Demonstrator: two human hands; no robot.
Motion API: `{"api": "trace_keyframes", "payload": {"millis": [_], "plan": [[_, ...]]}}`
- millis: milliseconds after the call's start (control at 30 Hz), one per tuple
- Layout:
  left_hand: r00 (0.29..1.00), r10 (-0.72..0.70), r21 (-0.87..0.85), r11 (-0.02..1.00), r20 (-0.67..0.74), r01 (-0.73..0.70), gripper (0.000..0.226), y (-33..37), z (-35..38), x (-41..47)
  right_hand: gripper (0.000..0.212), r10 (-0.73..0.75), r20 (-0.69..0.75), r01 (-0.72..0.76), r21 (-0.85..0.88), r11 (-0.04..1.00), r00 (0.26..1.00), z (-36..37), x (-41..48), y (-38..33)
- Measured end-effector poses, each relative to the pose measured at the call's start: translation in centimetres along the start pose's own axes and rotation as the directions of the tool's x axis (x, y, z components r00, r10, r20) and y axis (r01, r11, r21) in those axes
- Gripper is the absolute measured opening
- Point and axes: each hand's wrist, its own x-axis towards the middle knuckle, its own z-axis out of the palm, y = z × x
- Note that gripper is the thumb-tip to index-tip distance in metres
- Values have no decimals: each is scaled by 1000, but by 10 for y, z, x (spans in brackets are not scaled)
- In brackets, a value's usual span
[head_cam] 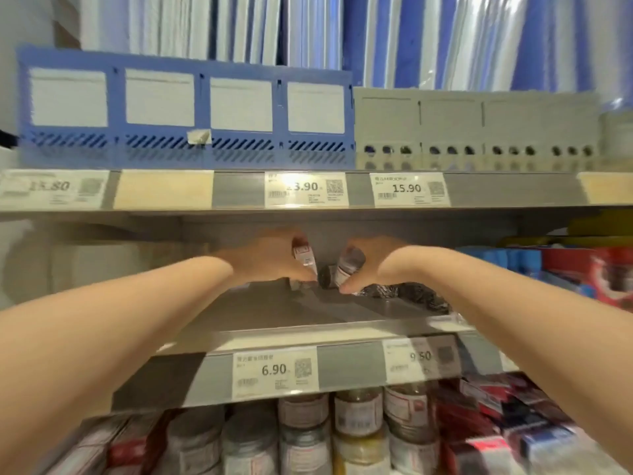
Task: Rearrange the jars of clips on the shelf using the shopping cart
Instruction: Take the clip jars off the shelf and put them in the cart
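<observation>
Blue file rack (185, 108): upper left, four compartments with white panels, slatted base.
Grey file rack (476, 128): just right of the blue one, round holes along its base.
Folders (411, 36): blue and clear, upright behind both racks.
Price tags: 23.90 (306, 189), 15.90 (409, 190), 6.90 (275, 371).
Red boxes (589, 269): far right, blurred.

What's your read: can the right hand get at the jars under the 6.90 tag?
Probably not yet: the right hand grips a jar deep in the middle shelf. The lower jars stand at an open shelf front, likely reachable once it lets go.
</observation>
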Motion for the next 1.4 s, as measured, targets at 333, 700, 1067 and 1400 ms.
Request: {"api": "trace_keyframes", "payload": {"millis": [333,700,1067,1400], "plan": [[976,120,-473,860,-181,-193,47,100,11,-104,79,194,-241,-167,129,978,951,-7,-152,-16],[941,256,-711,619,-219,-334,42,260,83,-236,77,633,-373,-501,396,770,679,44,-378,19],[908,410,-845,512,81,-156,43,473,263,-347,59,913,-381,-841,438,318,147,118,-627,138],[707,578,-784,619,408,-54,38,587,419,-411,51,968,-137,-840,531,-109,-212,220,-759,236]]}}
